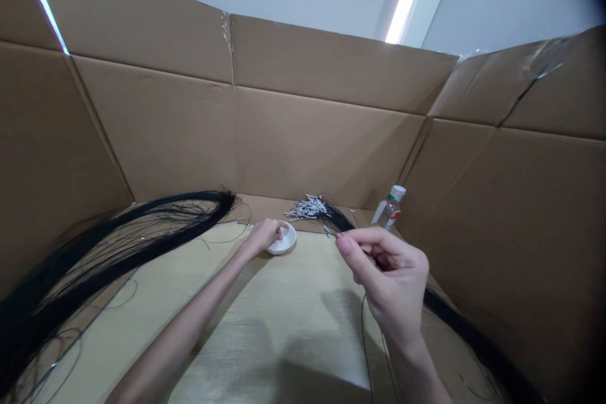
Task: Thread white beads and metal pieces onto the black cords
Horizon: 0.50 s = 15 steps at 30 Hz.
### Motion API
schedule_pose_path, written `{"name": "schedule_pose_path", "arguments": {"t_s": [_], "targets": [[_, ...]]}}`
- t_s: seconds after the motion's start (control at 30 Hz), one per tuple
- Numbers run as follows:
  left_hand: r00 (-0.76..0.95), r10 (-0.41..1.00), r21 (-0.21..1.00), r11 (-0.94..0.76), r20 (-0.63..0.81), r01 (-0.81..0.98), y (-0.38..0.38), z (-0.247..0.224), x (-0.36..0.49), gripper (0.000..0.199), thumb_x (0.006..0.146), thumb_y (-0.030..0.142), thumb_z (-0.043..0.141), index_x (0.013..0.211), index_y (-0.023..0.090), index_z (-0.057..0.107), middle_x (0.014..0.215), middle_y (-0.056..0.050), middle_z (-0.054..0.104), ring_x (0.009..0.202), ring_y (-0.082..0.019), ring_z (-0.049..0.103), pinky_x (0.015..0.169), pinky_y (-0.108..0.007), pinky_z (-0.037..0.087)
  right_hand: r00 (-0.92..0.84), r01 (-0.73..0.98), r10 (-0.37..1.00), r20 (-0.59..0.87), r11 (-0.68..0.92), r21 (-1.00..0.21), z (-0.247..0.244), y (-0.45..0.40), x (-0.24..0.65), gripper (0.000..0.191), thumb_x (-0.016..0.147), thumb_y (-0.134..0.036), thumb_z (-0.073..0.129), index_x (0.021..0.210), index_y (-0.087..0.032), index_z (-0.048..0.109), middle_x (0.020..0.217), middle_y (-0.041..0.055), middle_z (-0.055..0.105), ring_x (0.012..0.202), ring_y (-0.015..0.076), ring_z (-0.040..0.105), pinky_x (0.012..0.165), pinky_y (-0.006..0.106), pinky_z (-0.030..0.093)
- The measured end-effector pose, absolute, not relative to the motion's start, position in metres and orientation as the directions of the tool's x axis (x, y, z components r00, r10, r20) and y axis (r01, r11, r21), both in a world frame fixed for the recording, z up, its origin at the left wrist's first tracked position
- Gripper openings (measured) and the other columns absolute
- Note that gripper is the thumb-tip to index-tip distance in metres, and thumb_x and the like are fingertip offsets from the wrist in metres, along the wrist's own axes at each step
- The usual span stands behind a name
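Note:
My left hand point(266, 235) reaches into a small white bowl point(291, 243), its fingertips pressed together inside. What they hold, if anything, is too small to make out. My right hand point(391, 271) is raised at the right, thumb and forefinger pinching a thin dark thread point(330, 233) near its end. Loose thread hangs below this hand onto the table. Just behind the bowl and to its right lies a cluster of white-and-dark beaded strand ends point(308, 207), attached to a black thread bundle point(339, 219) that runs behind my right hand.
A long black bundle of threads point(177, 237) curves along the left side, with stray strands spreading over the pale tabletop point(265, 328). A clear bottle with a white cap point(389, 209) stands at the back right. Cardboard walls point(326, 145) enclose the back and both sides.

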State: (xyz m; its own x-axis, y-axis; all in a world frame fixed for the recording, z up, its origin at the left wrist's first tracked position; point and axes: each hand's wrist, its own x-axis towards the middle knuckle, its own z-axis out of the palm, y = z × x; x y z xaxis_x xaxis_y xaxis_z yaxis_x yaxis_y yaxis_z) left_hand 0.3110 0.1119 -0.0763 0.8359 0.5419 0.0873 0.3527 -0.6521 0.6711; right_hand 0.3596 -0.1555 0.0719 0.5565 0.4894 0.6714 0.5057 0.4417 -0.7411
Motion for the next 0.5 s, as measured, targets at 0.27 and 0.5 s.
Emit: {"name": "schedule_pose_path", "arguments": {"t_s": [0.27, 0.5], "targets": [[0.671, 0.648, 0.927, -0.328, 0.36, -0.181, 0.045, 0.023, 0.259, 0.052, 0.091, 0.046, 0.074, 0.135, 0.021, 0.067, 0.122, -0.012, 0.077, 0.105, -0.022, 0.075, 0.085, -0.031, 0.061, 0.544, 0.531, 0.474, 0.692, 0.445, -0.722, 0.064, -0.152, 0.358, 0.009, 0.083, -0.021, 0.08, 0.074, -0.02, 0.079, 0.05, -0.0028, 0.059, 0.041, 0.0064, 0.043, 0.037, 0.017, 0.029], [0.659, 0.663, 0.842, 0.081, 0.354, -0.534, -0.025, 0.048, 0.221, 0.038, 0.08, 0.02, 0.089, 0.117, 0.025, 0.08, 0.093, -0.004, 0.08, 0.084, -0.014, 0.078, 0.075, -0.016, 0.062, 0.532, 0.623, 0.416, 0.738, 0.398, -0.673, 0.056, -0.159, 0.345, 0.007, 0.084, -0.017, 0.079, 0.079, -0.021, 0.079, 0.054, -0.0043, 0.057, 0.042, 0.0061, 0.04, 0.037, 0.02, 0.024]]}}
